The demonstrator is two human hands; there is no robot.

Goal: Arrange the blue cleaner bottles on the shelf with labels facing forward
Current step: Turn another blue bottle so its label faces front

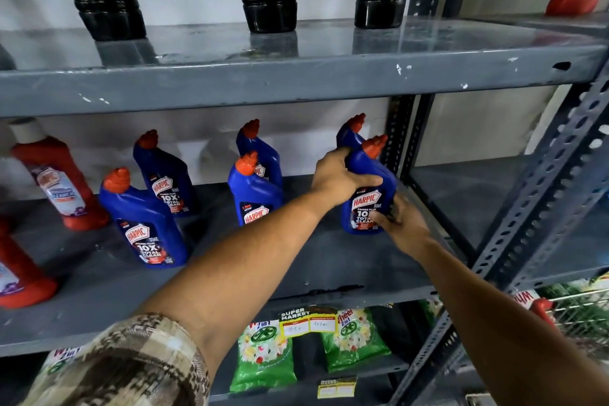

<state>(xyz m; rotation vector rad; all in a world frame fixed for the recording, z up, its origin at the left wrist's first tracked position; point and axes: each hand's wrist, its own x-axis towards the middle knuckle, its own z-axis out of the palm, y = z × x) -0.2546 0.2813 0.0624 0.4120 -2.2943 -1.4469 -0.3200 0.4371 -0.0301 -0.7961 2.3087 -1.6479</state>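
My left hand (336, 175) has its fingers (369, 180) wrapped across the shoulder of the front right bottle (365, 198), thumb tucked behind its neck, so that hand is clamped on it. My right hand (400, 224) is low on the same bottle, fingertips pressed on the lower right of the label; it is blurred, so I read it as gripping the base, though I cannot be sure how firmly. Between my two hands the bottle stands on the middle shelf (230, 300), near its right end beside the upright post (398, 142), leaning a little, its label turned toward me.

Just behind it, touching or nearly so, is the back right bottle (349, 135); only its neck and red cap show, and I cannot tell where its label faces.

Further left, the centre front bottle (253, 194) stands close before the centre back bottle (263, 155), both with labels toward me. Then come the left front bottle (145, 227) and the left back bottle (168, 178), labels also forward, though each is angled slightly.

I judge the job mostly done: five of six labels read from the front. What is left, I think, is settling the bottle in my hands square, checking the hidden one behind it, and perhaps straightening the left pair.
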